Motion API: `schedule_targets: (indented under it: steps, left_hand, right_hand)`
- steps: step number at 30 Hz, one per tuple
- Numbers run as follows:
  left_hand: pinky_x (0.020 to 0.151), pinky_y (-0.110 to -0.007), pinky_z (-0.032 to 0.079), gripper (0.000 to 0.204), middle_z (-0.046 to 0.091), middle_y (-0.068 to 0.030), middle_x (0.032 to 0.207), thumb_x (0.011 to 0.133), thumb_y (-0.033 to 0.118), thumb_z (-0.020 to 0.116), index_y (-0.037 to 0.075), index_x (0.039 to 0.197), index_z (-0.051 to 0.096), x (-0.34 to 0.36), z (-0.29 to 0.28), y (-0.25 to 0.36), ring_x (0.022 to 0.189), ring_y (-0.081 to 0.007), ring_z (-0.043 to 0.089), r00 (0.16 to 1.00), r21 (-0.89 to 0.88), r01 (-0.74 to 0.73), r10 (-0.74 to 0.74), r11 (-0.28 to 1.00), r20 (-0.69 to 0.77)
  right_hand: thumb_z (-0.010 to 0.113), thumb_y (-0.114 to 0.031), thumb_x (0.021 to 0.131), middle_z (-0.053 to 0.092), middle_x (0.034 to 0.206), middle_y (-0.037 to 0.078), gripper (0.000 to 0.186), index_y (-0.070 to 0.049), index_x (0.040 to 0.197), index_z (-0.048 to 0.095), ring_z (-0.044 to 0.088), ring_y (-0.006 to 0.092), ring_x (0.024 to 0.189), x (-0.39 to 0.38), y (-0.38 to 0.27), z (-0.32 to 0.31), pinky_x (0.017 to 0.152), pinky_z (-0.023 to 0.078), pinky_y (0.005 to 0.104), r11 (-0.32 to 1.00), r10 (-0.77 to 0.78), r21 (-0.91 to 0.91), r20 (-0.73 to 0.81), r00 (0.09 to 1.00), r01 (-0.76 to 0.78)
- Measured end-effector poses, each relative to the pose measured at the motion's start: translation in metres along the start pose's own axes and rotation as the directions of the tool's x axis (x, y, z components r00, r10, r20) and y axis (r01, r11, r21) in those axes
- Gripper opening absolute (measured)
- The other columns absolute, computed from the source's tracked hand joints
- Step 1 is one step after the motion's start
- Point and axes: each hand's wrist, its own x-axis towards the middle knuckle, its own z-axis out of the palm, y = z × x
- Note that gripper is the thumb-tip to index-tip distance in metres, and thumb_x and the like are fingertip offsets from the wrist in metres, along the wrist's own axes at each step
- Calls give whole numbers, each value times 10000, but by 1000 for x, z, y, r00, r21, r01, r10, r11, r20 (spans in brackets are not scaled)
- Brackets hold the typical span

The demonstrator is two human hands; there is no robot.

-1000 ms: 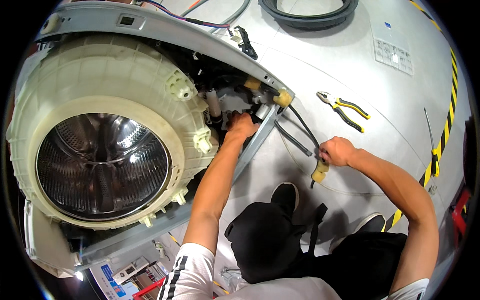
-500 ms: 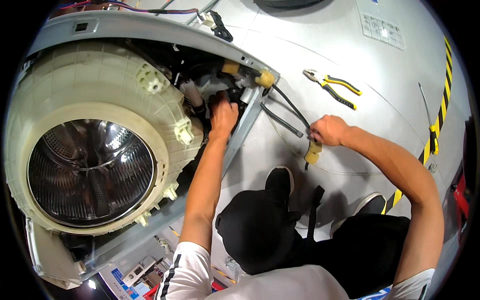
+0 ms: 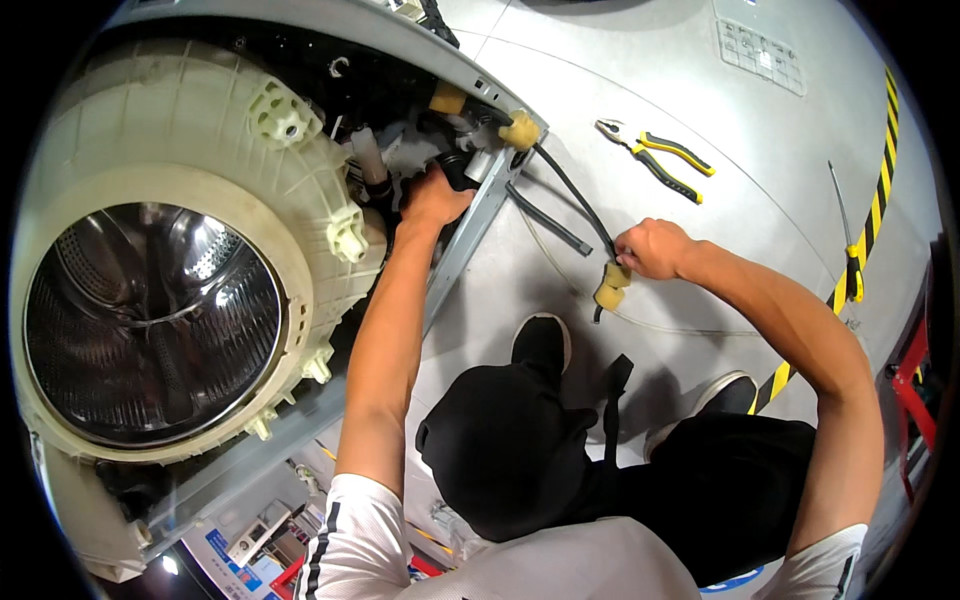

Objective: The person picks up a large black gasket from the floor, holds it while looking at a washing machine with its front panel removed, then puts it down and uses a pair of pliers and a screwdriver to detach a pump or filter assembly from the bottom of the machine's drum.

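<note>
An opened washing machine lies at left, its cream plastic tub (image 3: 190,110) around a shiny steel drum (image 3: 150,320). Inside the grey cabinet frame (image 3: 465,245), my left hand (image 3: 435,198) reaches among dark parts beside a black ribbed hose (image 3: 455,168); its fingertips are hidden. A black cable (image 3: 570,185) runs out through the cabinet's corner, where a yellow foam piece (image 3: 519,131) wraps it. Out over the floor, my right hand (image 3: 652,248) is closed on this cable, just above more yellow foam (image 3: 609,288) near the cable's end.
On the floor to the right lie yellow-black pliers (image 3: 660,160) and a screwdriver (image 3: 852,270) by striped tape (image 3: 880,200). A short black tube (image 3: 550,220) and a thin pale hose (image 3: 680,328) lie near my right hand. A clear compartment box (image 3: 760,55) is at the far right.
The whole view has shifted, moving the scene slightly left and up. My left hand remains inside the cabinet with its thumb more spread; my right hand still grips the cable.
</note>
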Motion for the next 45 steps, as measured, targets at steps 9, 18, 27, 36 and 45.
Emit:
schedule_targets:
  steps: [9, 18, 27, 36, 45]
  left_hand:
    - [909, -506, 473, 429, 611, -316, 1027, 759, 108, 601, -53, 1124, 442, -8, -1, -2, 1012, -465, 583, 981, -200, -83, 44, 976, -190]
    - [814, -495, 462, 319, 609, -243, 1026, 798, 117, 659, 58, 1063, 492, -32, 16, -21, 979, -443, 575, 867, -384, -400, 208, 832, -452]
    - [829, -436, 475, 369, 632, -183, 1027, 796, 108, 723, 31, 1089, 512, -50, 6, -17, 969, -401, 601, 804, -493, -543, 252, 680, -539]
    - [816, -405, 491, 412, 636, -174, 1051, 774, 97, 755, 8, 1098, 516, -52, 4, -25, 981, -379, 619, 771, -463, -600, 319, 652, -551]
    - [921, -444, 441, 577, 581, -215, 1187, 731, 116, 763, -17, 1238, 521, -50, -4, -12, 1092, -403, 540, 765, -444, -617, 361, 650, -534]
  right_hand:
    - [591, -248, 876, 699, 931, 146, 207, -115, 999, 693, 657, 344, 892, -5, -1, -9, 784, 525, 432, 1000, 21, -12, -43, 999, -21]
    - [604, -219, 888, 688, 811, 157, 178, -87, 977, 683, 656, 357, 790, 5, -11, -29, 723, 519, 434, 988, -130, 59, -198, 972, 144]
    - [696, -366, 858, 689, 806, 180, 554, 17, 1219, 522, 682, 328, 741, 101, -117, -64, 689, 536, 381, 964, -38, 190, -589, 807, 185]
    - [800, -503, 690, 676, 808, 137, 799, 59, 1184, 521, 666, 297, 779, 138, -158, -37, 716, 525, 380, 691, 557, 720, -593, 581, 73]
    - [814, -205, 760, 660, 922, 86, 513, 17, 1159, 580, 604, 131, 757, 119, -164, -16, 731, 511, 264, 629, 481, 682, -719, 503, 373]
